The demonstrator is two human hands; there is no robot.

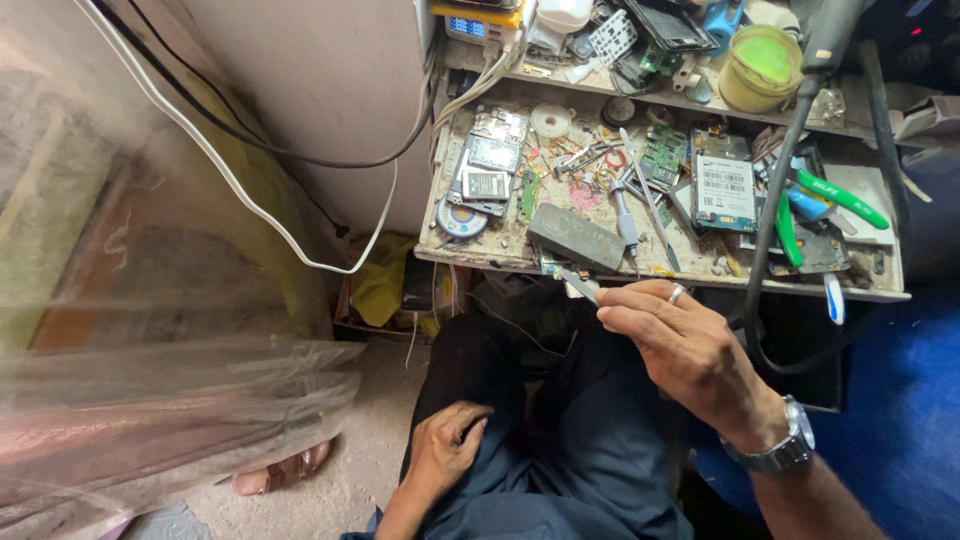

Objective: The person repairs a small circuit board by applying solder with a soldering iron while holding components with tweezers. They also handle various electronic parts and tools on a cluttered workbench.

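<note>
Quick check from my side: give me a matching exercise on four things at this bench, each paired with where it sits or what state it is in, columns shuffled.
Things:
1. right hand
2. left hand
3. green-handled pliers
4. yellow-green tub

Places or states:
A. resting on the person's thigh, holding nothing
B. on the upper shelf, at the back
C. pinching slim metal tweezers just in front of the bench edge
D. lying on the right part of the cluttered bench top

Pairs: 1-C, 2-A, 3-D, 4-B
</note>
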